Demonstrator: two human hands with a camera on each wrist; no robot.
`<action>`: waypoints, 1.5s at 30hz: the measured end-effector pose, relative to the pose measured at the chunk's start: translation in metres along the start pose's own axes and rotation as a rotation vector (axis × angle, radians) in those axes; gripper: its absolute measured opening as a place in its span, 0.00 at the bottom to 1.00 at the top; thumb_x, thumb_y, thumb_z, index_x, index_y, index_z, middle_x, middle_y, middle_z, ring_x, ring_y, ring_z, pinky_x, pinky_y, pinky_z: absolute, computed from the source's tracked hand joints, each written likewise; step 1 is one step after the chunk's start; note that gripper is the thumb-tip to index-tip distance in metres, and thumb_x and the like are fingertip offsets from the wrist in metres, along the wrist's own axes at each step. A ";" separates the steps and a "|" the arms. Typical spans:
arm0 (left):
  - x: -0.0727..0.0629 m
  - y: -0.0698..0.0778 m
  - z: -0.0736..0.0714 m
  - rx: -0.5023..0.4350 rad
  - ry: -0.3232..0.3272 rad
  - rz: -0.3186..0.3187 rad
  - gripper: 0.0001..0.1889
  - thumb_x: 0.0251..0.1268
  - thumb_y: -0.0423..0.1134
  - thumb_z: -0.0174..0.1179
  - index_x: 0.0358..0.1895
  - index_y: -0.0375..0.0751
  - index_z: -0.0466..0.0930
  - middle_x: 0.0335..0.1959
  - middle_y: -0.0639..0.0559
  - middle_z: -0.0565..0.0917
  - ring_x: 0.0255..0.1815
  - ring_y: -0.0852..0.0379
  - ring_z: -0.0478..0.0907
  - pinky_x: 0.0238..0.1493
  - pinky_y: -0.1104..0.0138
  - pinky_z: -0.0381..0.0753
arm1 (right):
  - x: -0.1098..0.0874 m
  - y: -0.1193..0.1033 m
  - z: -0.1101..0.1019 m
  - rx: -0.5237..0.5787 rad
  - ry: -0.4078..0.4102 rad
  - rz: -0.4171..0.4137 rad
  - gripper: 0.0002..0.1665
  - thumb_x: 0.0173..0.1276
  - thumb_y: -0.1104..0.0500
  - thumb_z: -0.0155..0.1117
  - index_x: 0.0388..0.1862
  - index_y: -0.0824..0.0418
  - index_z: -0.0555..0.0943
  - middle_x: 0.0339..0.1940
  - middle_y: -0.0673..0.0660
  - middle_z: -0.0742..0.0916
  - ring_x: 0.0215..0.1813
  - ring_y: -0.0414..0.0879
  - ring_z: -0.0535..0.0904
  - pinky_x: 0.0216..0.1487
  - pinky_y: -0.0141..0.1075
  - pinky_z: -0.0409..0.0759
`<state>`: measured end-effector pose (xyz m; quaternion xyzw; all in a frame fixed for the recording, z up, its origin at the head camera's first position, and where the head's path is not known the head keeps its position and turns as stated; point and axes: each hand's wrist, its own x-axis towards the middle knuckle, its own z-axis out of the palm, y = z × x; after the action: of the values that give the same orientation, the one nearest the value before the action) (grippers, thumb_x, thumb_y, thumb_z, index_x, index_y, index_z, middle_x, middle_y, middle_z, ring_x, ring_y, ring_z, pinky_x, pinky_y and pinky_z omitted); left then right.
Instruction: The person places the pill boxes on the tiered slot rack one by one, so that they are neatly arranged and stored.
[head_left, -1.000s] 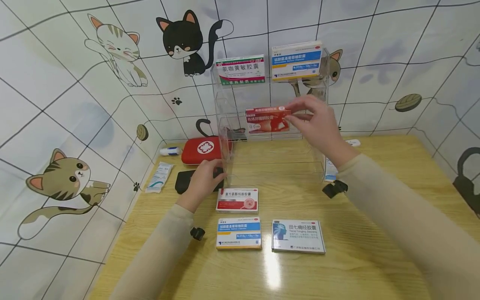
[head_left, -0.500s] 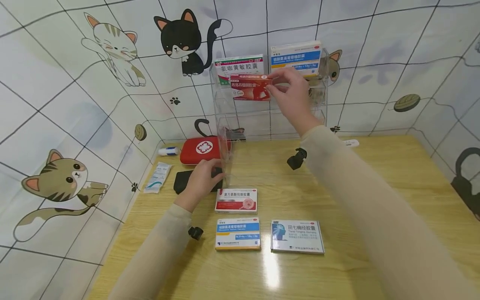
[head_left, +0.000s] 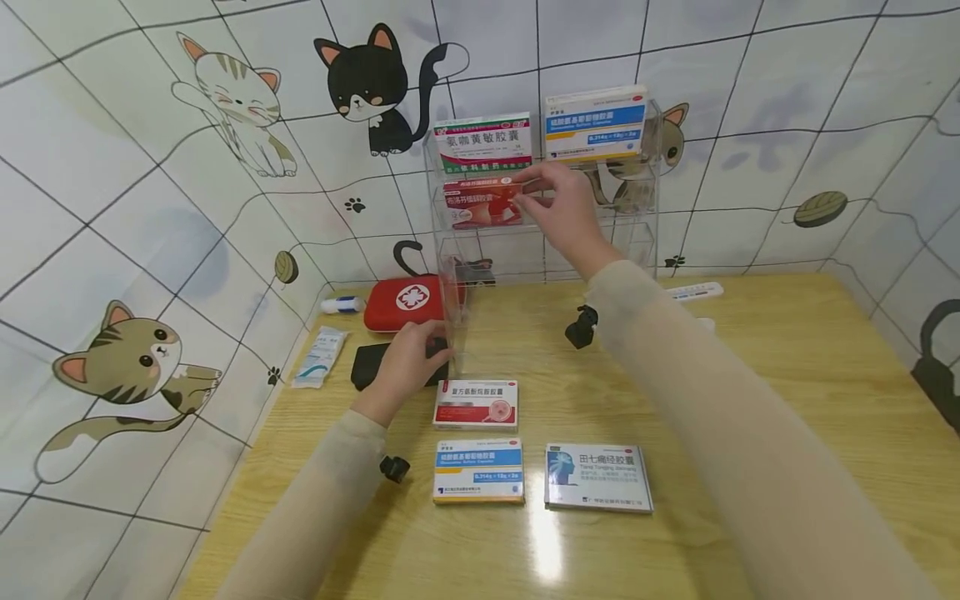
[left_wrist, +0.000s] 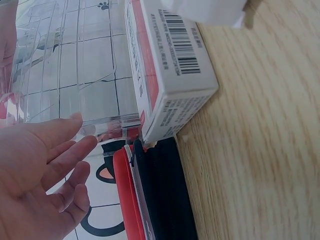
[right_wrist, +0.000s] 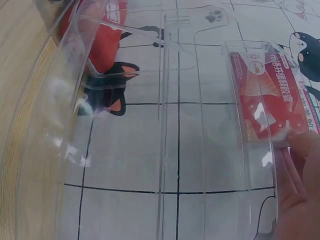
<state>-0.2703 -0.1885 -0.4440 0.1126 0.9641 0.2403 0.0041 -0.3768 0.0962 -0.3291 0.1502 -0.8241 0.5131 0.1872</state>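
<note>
A red medicine box [head_left: 480, 208] stands on the second tier of the clear plastic rack [head_left: 453, 312], at its left, below a green-and-magenta box [head_left: 486, 146]. My right hand [head_left: 566, 217] pinches the red box by its right end; in the right wrist view the red box [right_wrist: 265, 100] sits behind the clear tier front. Low on the rack's left side, my left hand [head_left: 405, 367] rests its loosely bent fingers against the edge. Thumb and fingers [left_wrist: 75, 155] stand apart in the left wrist view. A blue-and-white box [head_left: 596, 125] occupies the top tier's right.
On the table lie a red-and-white box [head_left: 476, 405], a blue-and-white box [head_left: 478, 472] and a white box [head_left: 598, 477]. Left of the rack are a red first-aid case [head_left: 401, 305], a black case [head_left: 367, 364], a packet [head_left: 320, 357] and a tube [head_left: 342, 305]. A thermometer [head_left: 696, 292] lies right.
My right hand has carried the red box up and left from in front of the lower tiers, past the top-left box, then down onto the second tier. My left hand has stayed put.
</note>
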 end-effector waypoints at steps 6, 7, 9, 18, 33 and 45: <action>0.001 0.003 0.004 -0.003 0.000 0.002 0.25 0.66 0.43 0.72 0.65 0.48 0.79 0.55 0.52 0.85 0.54 0.50 0.77 0.56 0.55 0.84 | -0.018 0.006 -0.007 -0.014 0.002 -0.067 0.28 0.72 0.58 0.70 0.69 0.55 0.76 0.66 0.52 0.81 0.66 0.40 0.78 0.69 0.29 0.76; 0.001 0.004 0.005 -0.004 -0.001 0.001 0.25 0.66 0.43 0.72 0.65 0.48 0.79 0.55 0.52 0.85 0.54 0.50 0.77 0.55 0.55 0.84 | -0.025 0.007 -0.010 -0.032 0.003 -0.075 0.30 0.71 0.59 0.70 0.71 0.55 0.74 0.67 0.52 0.80 0.67 0.41 0.77 0.71 0.30 0.74; 0.000 0.004 0.007 -0.009 -0.005 -0.004 0.25 0.66 0.43 0.72 0.65 0.48 0.79 0.55 0.52 0.85 0.54 0.50 0.77 0.55 0.55 0.84 | -0.042 0.009 -0.016 -0.073 -0.006 -0.105 0.32 0.70 0.60 0.71 0.72 0.57 0.73 0.68 0.54 0.78 0.70 0.44 0.75 0.73 0.32 0.73; -0.003 0.002 0.011 0.007 -0.006 -0.007 0.26 0.65 0.43 0.72 0.65 0.49 0.79 0.55 0.52 0.85 0.54 0.50 0.77 0.56 0.56 0.85 | -0.150 0.025 -0.049 -0.099 -0.173 -0.097 0.31 0.65 0.65 0.75 0.66 0.59 0.78 0.66 0.58 0.81 0.63 0.56 0.79 0.66 0.51 0.80; -0.005 -0.001 0.002 0.016 0.004 -0.013 0.25 0.65 0.43 0.72 0.65 0.49 0.79 0.54 0.52 0.85 0.53 0.50 0.76 0.55 0.55 0.84 | -0.276 0.052 -0.085 -0.276 -0.370 -0.017 0.21 0.63 0.59 0.78 0.55 0.52 0.85 0.62 0.53 0.84 0.64 0.55 0.80 0.61 0.56 0.82; -0.001 0.003 0.003 0.037 0.000 -0.010 0.25 0.65 0.43 0.72 0.65 0.49 0.79 0.54 0.52 0.85 0.54 0.50 0.75 0.56 0.56 0.84 | -0.325 0.056 -0.098 -0.356 -0.506 0.043 0.37 0.57 0.42 0.81 0.64 0.48 0.81 0.68 0.53 0.80 0.69 0.55 0.73 0.66 0.61 0.76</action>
<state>-0.2681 -0.1851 -0.4449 0.1078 0.9690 0.2224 0.0035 -0.0988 0.2272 -0.4843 0.2207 -0.9244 0.3110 -0.0111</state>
